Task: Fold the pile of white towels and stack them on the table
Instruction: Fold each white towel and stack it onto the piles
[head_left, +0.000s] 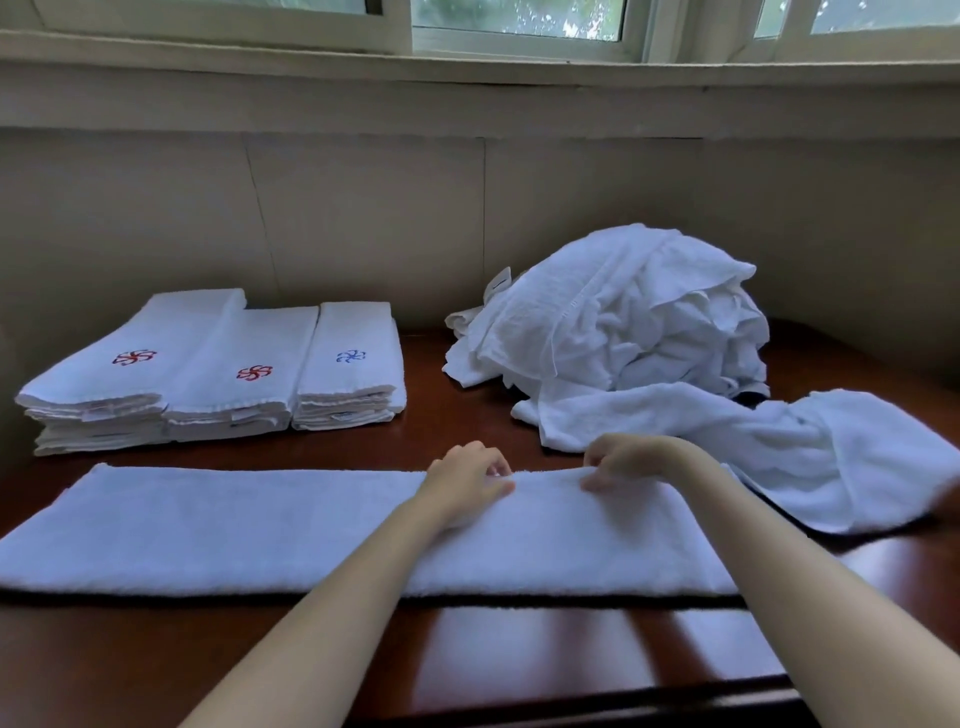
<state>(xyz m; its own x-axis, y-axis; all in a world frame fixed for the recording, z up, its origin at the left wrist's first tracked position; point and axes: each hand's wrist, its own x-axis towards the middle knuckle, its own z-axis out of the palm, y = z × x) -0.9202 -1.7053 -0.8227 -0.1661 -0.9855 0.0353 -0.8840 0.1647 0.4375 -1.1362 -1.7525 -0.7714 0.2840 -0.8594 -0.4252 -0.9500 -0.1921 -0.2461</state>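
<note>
Folding is under way on one towel (260, 530), which lies as a long strip across the lower middle of the frame on the table (519, 654). I read it as already doubled lengthwise. The left hand (467, 480) and right hand (626, 462) sit near each other but not touching at the strip's far edge, about mid-frame. Each has its fingers curled down onto that edge in a pinch. I judge the step to be squaring or tucking that long edge. The next move likely calls for taking one end of the strip and bringing it over to the other, corners matched and the layers kept from sliding, before the towel goes to the left. By my count there are three stacks (234, 387) of folded towels side by side at centre left, two topped with a red mark and one with a blue. One pile (623, 322) of unfolded towels sits at upper right; how many it holds I cannot tell. One loose towel (810, 457) trails from it toward the right edge.
</note>
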